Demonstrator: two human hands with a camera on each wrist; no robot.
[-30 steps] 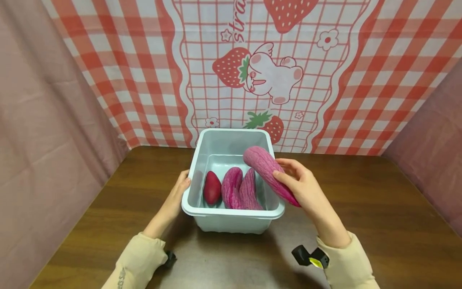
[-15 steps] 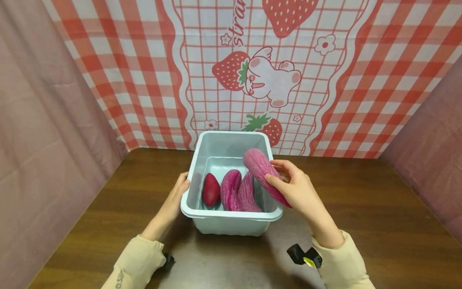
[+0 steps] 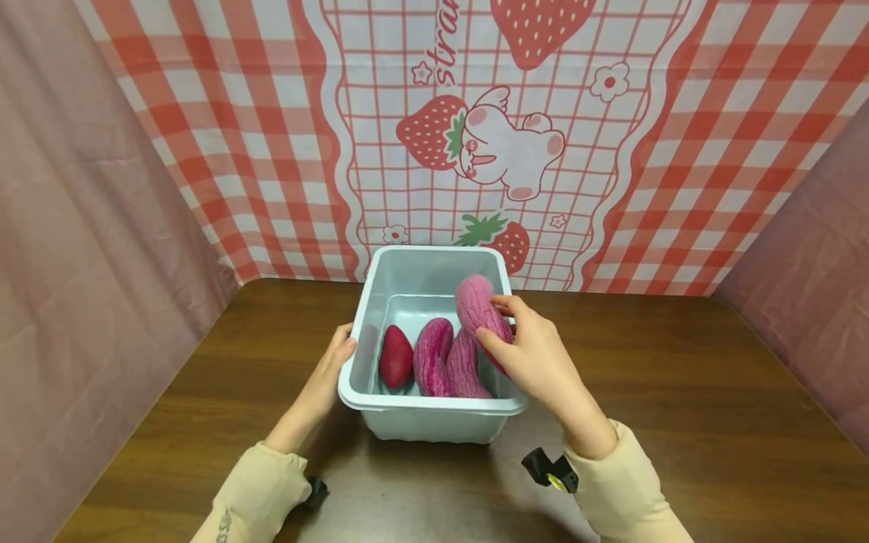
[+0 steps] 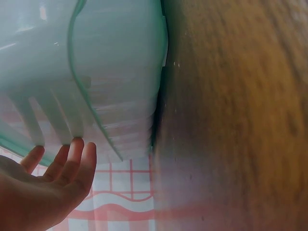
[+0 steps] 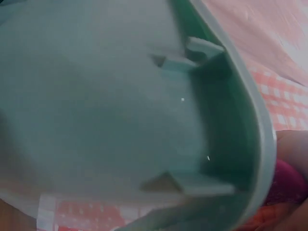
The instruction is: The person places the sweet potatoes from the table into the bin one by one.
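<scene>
A pale blue-green plastic bin stands on the table in the head view. My right hand grips a long pink-purple streaked eggplant, thumb on the near side, over the bin's right rim. Inside lie two more streaked eggplants, a curved one and a paler one beside it. Left of them is a smooth dark red sweet potato. My left hand touches the bin's left side; the left wrist view shows its fingertips against the outer wall. In the right wrist view the bin's rim hides most of the right hand.
The brown wooden table extends to both sides of the bin. Behind it hangs a red-and-white checked strawberry cloth, close to the bin's far end. Pink curtains flank the table. A black wrist camera sits under the right sleeve.
My right hand has moved left with the eggplant, from beyond the right rim to over the bin's inside, and the eggplant has turned more upright in view. The left hand stays at the bin.
</scene>
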